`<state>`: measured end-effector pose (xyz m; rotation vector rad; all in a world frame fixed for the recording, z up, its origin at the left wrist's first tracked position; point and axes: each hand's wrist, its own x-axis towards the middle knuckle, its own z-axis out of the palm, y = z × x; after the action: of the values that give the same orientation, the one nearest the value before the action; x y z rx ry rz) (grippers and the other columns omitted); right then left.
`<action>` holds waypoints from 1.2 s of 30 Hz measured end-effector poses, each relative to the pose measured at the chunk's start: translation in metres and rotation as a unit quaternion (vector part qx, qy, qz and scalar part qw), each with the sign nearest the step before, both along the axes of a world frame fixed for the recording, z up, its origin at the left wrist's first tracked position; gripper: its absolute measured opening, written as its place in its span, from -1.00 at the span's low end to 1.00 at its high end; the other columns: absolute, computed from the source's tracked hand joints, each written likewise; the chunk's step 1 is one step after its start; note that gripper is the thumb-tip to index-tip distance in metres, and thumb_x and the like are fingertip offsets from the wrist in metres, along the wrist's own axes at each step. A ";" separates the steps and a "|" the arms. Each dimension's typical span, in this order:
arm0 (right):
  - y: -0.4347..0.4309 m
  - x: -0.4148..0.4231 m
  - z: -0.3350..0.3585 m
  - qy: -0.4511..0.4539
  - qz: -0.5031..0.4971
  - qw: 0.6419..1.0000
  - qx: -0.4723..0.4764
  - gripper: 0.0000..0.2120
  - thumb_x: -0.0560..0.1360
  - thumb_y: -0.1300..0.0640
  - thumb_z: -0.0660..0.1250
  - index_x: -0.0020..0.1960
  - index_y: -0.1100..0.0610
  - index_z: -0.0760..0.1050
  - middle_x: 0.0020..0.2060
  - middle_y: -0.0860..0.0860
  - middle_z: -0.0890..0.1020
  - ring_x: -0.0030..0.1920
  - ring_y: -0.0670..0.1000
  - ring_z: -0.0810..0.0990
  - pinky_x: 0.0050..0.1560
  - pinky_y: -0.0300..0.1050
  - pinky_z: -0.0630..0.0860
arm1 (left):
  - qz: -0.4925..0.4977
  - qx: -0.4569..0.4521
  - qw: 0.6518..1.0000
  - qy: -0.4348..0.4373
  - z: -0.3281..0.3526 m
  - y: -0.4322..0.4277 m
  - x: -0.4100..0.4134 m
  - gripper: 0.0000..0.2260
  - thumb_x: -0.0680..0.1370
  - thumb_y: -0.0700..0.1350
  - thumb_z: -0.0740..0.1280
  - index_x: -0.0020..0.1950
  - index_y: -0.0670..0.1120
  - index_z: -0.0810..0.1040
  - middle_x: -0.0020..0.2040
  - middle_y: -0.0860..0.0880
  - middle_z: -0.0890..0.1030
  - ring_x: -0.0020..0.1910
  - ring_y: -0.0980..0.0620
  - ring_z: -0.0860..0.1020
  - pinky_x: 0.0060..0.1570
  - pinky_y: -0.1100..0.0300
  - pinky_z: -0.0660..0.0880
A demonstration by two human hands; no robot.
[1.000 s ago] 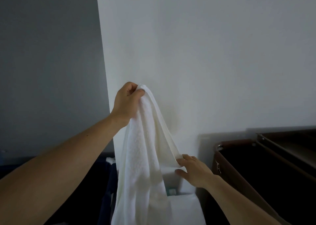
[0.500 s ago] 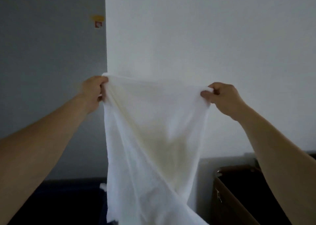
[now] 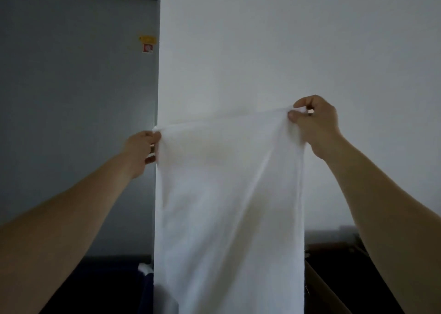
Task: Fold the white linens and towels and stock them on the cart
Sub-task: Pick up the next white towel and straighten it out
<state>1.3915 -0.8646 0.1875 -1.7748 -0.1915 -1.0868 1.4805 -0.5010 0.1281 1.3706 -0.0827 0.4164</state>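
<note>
We hold a white towel (image 3: 229, 206) up before a pale wall (image 3: 286, 51), left hand (image 3: 140, 151) and right hand (image 3: 315, 122) each pinching a top corner, the cloth hanging flat and unfolded; next, we judge, the corners must meet.

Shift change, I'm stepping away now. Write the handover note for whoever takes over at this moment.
Left hand: pinches the towel's top left corner.
Right hand: pinches the top right corner, held a little higher.
Towel: hangs spread out between the hands in front of the white wall; its lower end runs out of view.
Brown bin: low on the right, mostly hidden.
Done: towel lifted and opened out; no fold in it yet.
Left: fold the towel and stock it on the cart, then do the remaining linens.
</note>
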 end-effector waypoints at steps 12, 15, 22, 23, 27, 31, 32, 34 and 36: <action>-0.025 0.003 -0.038 0.055 -0.005 0.997 0.049 -0.89 0.46 0.18 0.48 -0.05 0.01 0.65 -0.03 0.04 0.70 -0.17 -0.08 0.64 -0.18 -0.20 0.60 | 0.064 0.076 0.993 -0.060 -0.001 -0.022 0.006 -0.86 0.63 -0.13 0.28 -0.14 -0.05 0.47 -0.24 -0.02 0.48 -0.30 0.03 0.43 -0.28 0.15 0.41; -0.026 0.009 -0.042 0.038 0.014 0.994 0.104 -0.91 0.46 0.18 0.48 -0.07 0.03 0.63 -0.08 0.03 0.70 -0.14 -0.02 0.66 -0.06 -0.10 0.63 | 0.112 0.083 0.986 -0.091 -0.001 -0.024 0.007 -0.91 0.63 -0.13 0.29 -0.06 -0.10 0.50 -0.30 -0.02 0.47 -0.37 0.04 0.41 -0.42 0.23 0.37; -0.033 0.024 -0.071 0.141 -0.045 0.988 -0.050 -0.83 0.53 0.09 0.38 -0.20 0.14 0.58 -0.29 0.05 0.61 -0.29 0.07 0.55 -0.27 -0.14 0.45 | 0.126 0.147 0.978 -0.076 -0.031 -0.015 0.007 -0.93 0.62 -0.15 0.31 -0.01 -0.13 0.55 -0.30 -0.01 0.47 -0.38 0.06 0.37 -0.40 0.28 0.31; -0.032 0.026 -0.074 0.152 -0.068 0.983 -0.084 -0.75 0.54 0.07 0.36 -0.24 0.20 0.54 -0.34 0.12 0.57 -0.32 0.15 0.50 -0.32 -0.12 0.38 | 0.129 0.153 0.977 -0.071 -0.033 -0.015 0.007 -0.93 0.62 -0.14 0.31 -0.02 -0.12 0.54 -0.31 -0.01 0.46 -0.40 0.07 0.35 -0.43 0.27 0.29; -0.036 0.036 -0.087 0.204 -0.113 0.967 -0.107 -0.61 0.58 -0.06 0.27 -0.32 0.11 0.26 -0.41 -0.01 0.39 -0.38 0.06 0.37 -0.38 -0.10 0.22 | 0.113 0.164 0.979 -0.045 -0.036 -0.016 0.004 -0.88 0.62 -0.09 0.31 -0.10 -0.07 0.52 -0.29 -0.03 0.46 -0.38 0.05 0.36 -0.46 0.24 0.29; -0.036 0.037 -0.094 0.250 -0.075 0.963 -0.063 -0.68 0.60 -0.02 0.26 -0.24 0.12 0.30 -0.34 0.04 0.42 -0.48 0.02 0.36 -0.45 -0.18 0.24 | 0.051 0.122 0.991 -0.001 -0.043 -0.018 -0.001 -0.85 0.63 -0.09 0.30 -0.14 -0.02 0.48 -0.18 -0.03 0.47 -0.29 0.04 0.42 -0.55 0.26 0.46; -0.033 0.036 -0.090 0.241 -0.048 0.969 -0.031 -0.71 0.61 0.01 0.27 -0.19 0.15 0.34 -0.32 0.07 0.45 -0.55 0.00 0.40 -0.53 -0.19 0.28 | 0.038 0.103 0.994 -0.005 -0.039 -0.021 -0.003 -0.85 0.63 -0.11 0.29 -0.14 -0.04 0.47 -0.17 -0.03 0.46 -0.28 0.04 0.43 -0.56 0.25 0.50; -0.024 0.033 -0.072 0.163 0.025 0.983 0.082 -0.81 0.61 0.07 0.30 -0.04 0.16 0.36 -0.22 0.09 0.52 -0.58 -0.02 0.56 -0.60 -0.13 0.45 | 0.046 0.054 0.997 -0.043 -0.019 -0.028 -0.006 -0.85 0.64 -0.16 0.27 -0.14 -0.07 0.43 -0.19 -0.03 0.44 -0.27 0.05 0.45 -0.55 0.20 0.55; -0.013 0.026 -0.046 0.028 0.057 0.983 0.171 -0.78 0.58 0.06 0.33 0.07 0.10 0.30 -0.12 0.06 0.49 -0.51 0.06 0.64 -0.56 -0.03 0.54 | 0.083 -0.013 0.991 -0.104 0.011 -0.035 -0.011 -0.90 0.64 -0.16 0.26 -0.07 -0.10 0.43 -0.16 -0.02 0.43 -0.23 0.05 0.48 -0.50 0.13 0.60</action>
<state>1.4179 -0.8780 0.1412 -1.4655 -0.0660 -0.9256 1.4697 -0.5362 0.1390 1.3102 -0.1342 0.6982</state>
